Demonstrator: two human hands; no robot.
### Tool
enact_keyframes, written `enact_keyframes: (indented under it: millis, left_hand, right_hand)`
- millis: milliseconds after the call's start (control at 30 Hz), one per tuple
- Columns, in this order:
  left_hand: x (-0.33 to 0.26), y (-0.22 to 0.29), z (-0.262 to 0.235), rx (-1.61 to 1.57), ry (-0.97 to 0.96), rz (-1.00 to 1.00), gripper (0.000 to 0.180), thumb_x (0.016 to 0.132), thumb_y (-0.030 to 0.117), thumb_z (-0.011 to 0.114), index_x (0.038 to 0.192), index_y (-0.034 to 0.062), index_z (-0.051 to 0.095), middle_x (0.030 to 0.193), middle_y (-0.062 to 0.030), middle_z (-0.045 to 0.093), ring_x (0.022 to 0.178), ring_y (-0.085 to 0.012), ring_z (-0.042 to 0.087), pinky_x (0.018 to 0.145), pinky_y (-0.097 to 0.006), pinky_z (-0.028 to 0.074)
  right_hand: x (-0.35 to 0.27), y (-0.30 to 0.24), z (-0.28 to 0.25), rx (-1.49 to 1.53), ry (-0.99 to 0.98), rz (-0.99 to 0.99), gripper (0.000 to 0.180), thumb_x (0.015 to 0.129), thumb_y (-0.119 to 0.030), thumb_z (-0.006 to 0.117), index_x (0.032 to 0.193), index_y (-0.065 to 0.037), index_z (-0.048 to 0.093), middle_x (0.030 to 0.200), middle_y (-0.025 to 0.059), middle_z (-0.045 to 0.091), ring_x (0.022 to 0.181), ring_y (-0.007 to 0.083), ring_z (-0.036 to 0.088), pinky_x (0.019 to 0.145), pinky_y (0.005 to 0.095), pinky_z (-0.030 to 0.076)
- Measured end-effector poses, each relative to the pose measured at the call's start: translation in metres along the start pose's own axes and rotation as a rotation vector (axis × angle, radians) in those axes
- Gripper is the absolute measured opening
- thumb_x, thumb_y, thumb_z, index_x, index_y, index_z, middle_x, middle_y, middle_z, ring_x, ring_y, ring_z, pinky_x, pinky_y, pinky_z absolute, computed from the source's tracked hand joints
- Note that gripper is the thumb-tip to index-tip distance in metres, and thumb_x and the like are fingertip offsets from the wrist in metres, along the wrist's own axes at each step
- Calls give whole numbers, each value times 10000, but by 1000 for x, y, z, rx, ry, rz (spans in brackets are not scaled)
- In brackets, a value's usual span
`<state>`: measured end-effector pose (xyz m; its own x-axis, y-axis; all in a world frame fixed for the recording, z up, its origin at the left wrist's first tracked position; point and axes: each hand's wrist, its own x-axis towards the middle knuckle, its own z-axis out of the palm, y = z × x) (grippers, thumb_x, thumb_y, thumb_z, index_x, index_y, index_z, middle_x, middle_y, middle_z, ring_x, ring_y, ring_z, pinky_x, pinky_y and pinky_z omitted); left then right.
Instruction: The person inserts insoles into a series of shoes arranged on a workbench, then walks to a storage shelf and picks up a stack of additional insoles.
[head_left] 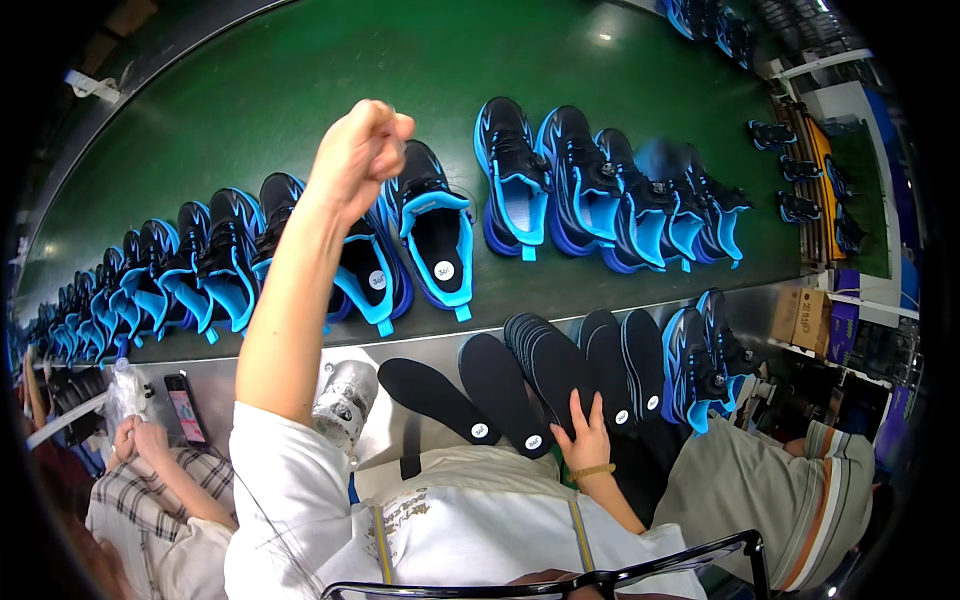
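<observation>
My left hand is closed in a fist, with nothing seen in it. It is raised over the green surface, by the toe of a black and blue sneaker. That sneaker has a black insole with a round white sticker at its heel. Partly behind my left forearm is another sneaker with a stickered insole inside. My right hand rests with fingers spread on the lower end of a fanned stack of black insoles. Loose insoles lie just left of it, and more insoles to its right.
Several sneakers stand at the right on the green surface, and a long row runs left. On the metal ledge are a clear plastic-wrapped thing, a phone and sneakers. People sit at both sides.
</observation>
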<state>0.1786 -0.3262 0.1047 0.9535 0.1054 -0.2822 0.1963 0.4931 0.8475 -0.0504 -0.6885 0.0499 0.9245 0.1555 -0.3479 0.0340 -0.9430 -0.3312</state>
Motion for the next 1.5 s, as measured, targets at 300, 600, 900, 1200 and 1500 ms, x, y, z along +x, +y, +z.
enact_keyframes:
  millis: [300,600,900,1200,1500]
  left_hand:
    - [45,-83,70,1691,-460,488,430,719,360,561,1018,87,417,792,-179,561,721,-343,552,600,-413,435]
    - [71,-90,58,1190,-214,52,492,762,461,487,757,-23,569,625,-151,548,616,-240,544,583,-343,409]
    - [67,-97,50,1103,-441,-140,503,753,462,511,713,-38,561,620,-121,535,614,-164,503,577,-308,402]
    - [50,-102,58,1109,-230,-63,574,741,503,462,765,-62,563,789,-244,559,794,-359,536,713,-386,408]
    - [49,-114,58,1008,-232,-27,532,757,464,463,731,-59,559,756,-240,555,754,-351,542,677,-383,416]
  right_hand:
    - [27,6,-78,241,164,-29,280,760,-113,544,1018,-6,538,1039,241,492,919,302,527,771,321,421]
    - [201,-63,-154,740,-467,117,203,683,-175,645,758,12,624,652,40,585,569,77,518,505,210,408]
    - [254,-85,-37,-210,-102,-456,174,731,-143,476,764,14,543,892,214,480,826,343,519,706,398,428]
    - [236,-81,-82,-241,-336,-449,205,676,-209,551,689,-6,576,813,222,515,708,330,520,657,394,428]
    - [269,-80,-20,-440,-85,-616,157,728,-95,434,760,19,538,898,190,499,798,286,529,665,348,464]
